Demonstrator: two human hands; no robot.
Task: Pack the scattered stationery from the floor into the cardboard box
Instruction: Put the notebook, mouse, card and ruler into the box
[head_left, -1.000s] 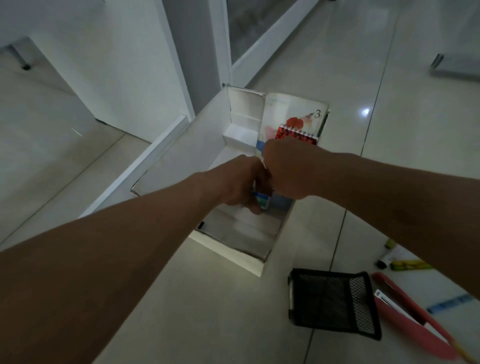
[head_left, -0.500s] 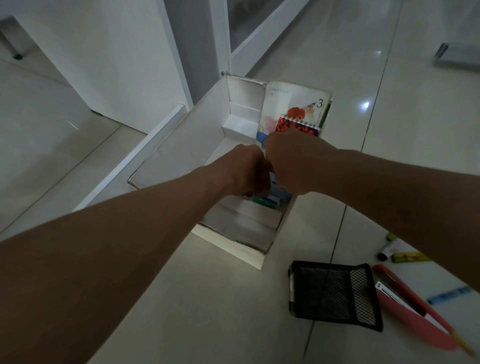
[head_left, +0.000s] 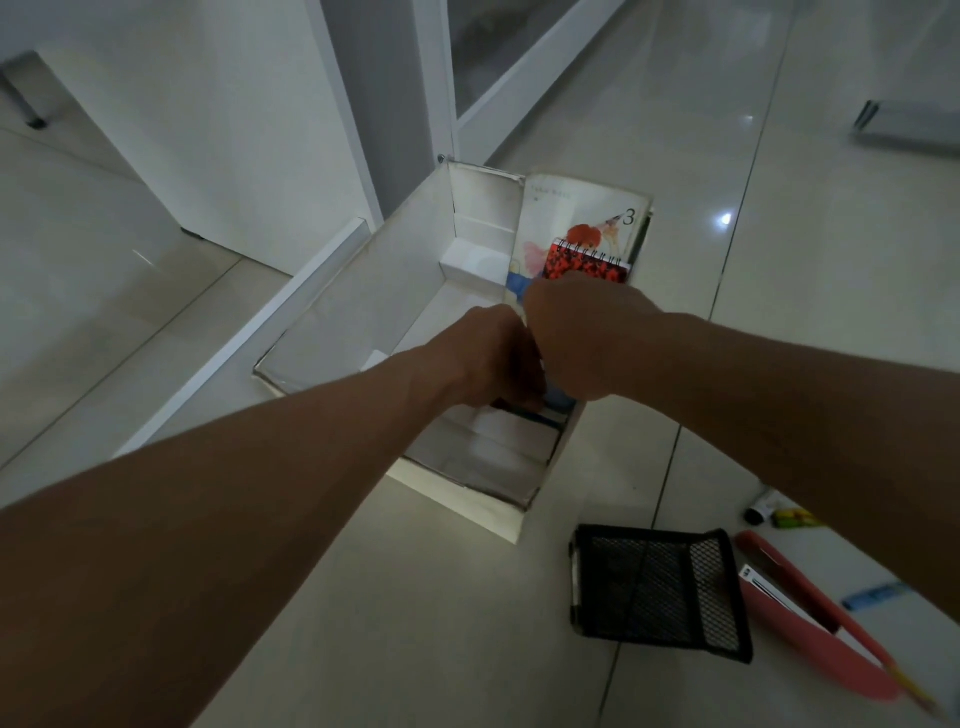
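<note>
A white cardboard box (head_left: 467, 499) lies open on the tiled floor. A worn picture book (head_left: 571, 208) marked 3 and a red spiral notebook (head_left: 587, 262) stand against the box's right wall. My left hand (head_left: 493, 358) reaches down inside the box, its fingers curled on a small blue-green item (head_left: 556, 408) low by the right wall. My right hand (head_left: 576, 332) is beside it, knuckles up, pressed against the standing books; its fingers are hidden.
A black mesh organiser (head_left: 660, 592) lies on the floor in front of the box, to the right. Beside it lie a pink case (head_left: 810, 623), a marker (head_left: 758, 512), a yellow-green highlighter (head_left: 792, 518) and a blue strip (head_left: 878, 595). A white door frame (head_left: 363, 130) stands behind the box.
My left hand has sunk deeper into the box with the blue-green item. My right hand has stayed against the books. The view has shifted slightly.
</note>
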